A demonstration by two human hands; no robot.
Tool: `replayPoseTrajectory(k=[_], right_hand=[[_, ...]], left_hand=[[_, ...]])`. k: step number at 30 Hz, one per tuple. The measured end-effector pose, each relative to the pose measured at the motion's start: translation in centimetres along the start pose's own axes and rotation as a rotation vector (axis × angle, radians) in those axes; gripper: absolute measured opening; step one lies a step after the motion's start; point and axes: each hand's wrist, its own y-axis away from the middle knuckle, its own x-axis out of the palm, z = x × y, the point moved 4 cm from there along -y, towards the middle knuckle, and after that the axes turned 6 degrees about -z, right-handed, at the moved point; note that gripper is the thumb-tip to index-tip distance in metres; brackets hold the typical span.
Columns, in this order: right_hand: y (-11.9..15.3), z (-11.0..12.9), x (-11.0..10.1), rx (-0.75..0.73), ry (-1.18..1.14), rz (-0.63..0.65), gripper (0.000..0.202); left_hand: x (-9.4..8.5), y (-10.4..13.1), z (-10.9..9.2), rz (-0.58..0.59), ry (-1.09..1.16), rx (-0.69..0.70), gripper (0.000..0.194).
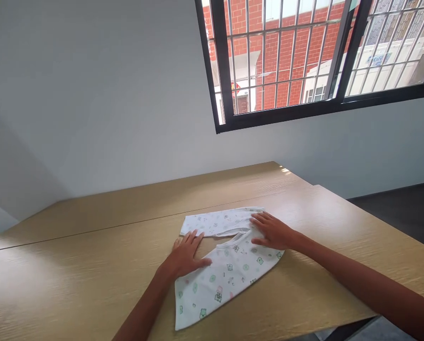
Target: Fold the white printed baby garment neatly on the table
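A small pair of white trousers (229, 270) with green, pink and grey animal prints lies flat on the wooden table (91, 265). Its two legs spread toward the left, and its waist end is at the right. My left hand (185, 258) rests between the legs with fingers apart, fingertips at the edge of the far leg and thumb on the near leg. My right hand (271, 231) lies with spread fingers on the waist end. Neither hand grips the cloth.
A seam runs across the table toward its far side. Behind stands a grey-white wall (127, 94) with a black-framed, barred window (286, 113) at the upper right. Dark floor (403, 208) shows beyond the table's right edge.
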Motion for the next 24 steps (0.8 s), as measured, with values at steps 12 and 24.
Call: replayPoseTrajectory(k=[12, 24], right_hand=[[1.9, 0.7, 1.8, -0.044, -0.100, 0.128, 0.085], [5.3, 1.6, -0.2, -0.029, -0.128, 0.066, 0.090]], left_hand=[[-1.0, 3.6, -8.2, -0.074, 0.279, 0.569, 0.049], [4.0, 12.1, -5.4, -0.139, -0.052, 0.545, 0.069]])
